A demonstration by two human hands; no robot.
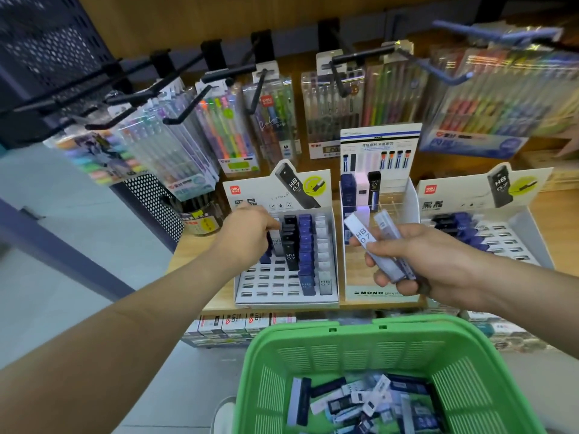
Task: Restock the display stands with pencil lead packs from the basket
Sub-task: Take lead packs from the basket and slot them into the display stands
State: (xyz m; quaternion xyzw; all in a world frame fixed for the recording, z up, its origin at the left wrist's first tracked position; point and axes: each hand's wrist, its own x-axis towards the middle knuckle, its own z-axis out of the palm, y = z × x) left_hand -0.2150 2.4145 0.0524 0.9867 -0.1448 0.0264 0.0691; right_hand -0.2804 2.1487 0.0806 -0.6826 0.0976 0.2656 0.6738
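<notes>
Left hand is pinched on a pack in the left stand, right hand grips 2 packs; many slots unfilled, basket well stocked.

single head view, forward-down, close over display stands

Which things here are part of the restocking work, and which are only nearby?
Job: green basket; loose lead packs; left display stand; right display stand; packs in right hand; left hand.

Nearby: hanging pen sets; MONO stand.
</notes>
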